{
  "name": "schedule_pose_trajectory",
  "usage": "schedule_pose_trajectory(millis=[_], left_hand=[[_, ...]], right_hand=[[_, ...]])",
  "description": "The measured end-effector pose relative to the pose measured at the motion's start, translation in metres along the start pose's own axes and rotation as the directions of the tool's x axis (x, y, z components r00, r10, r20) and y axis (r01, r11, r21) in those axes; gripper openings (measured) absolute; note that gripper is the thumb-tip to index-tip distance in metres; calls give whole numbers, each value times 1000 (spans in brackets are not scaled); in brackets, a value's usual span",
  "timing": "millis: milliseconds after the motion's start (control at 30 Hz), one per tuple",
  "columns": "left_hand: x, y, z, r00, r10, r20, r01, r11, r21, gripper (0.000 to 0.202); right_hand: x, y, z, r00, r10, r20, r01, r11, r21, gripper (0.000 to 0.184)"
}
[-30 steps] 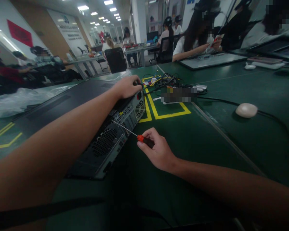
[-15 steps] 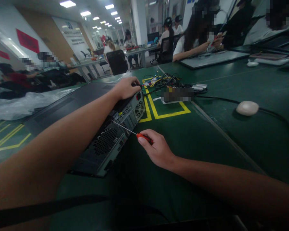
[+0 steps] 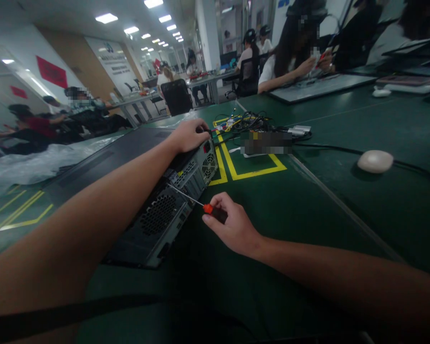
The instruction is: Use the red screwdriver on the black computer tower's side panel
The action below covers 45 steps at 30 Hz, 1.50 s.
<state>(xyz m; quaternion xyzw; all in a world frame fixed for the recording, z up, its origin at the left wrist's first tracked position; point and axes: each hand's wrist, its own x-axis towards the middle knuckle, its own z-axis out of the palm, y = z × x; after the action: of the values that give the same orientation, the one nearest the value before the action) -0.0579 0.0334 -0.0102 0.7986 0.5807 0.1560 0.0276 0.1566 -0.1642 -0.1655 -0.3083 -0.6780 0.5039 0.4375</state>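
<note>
We see a black-and-grey metal computer case (image 3: 162,212) lying on the green desk (image 3: 308,224), its perforated rear panel turned rightward. The right grip (image 3: 238,227) is closed around the orange-and-dark handle of a thin-shafted screwdriver (image 3: 208,209), whose tip reaches that panel; we cannot resolve its contact. The left grip (image 3: 189,136) lies over the far rear corner, fingertips hidden, so we cannot tell whether it clasps the edge. The left forearm (image 3: 103,210) covers part of the case. Lettering on the pale wall sign (image 3: 109,59) and small yellow label (image 3: 180,173) is too blurred to read.
</note>
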Motion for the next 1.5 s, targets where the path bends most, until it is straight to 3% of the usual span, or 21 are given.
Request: schedule_pose_trajectory(millis=[167,1267,1500], left_hand=[[-1,1,-1,1000,18,10,-18,1000,-8,64],[1,0,5,999,33,-41,-32,999,27,53],[3,-1,8,998,15,-58,-13,1000,29,49]], right_hand=[[2,-1,-1,1000,-10,-5,10,1000,-4,20],[0,-1,-4,999,-36,6,36,997,-66,15],[0,-4,-4,998,-34,48,37,998,-60,26]])
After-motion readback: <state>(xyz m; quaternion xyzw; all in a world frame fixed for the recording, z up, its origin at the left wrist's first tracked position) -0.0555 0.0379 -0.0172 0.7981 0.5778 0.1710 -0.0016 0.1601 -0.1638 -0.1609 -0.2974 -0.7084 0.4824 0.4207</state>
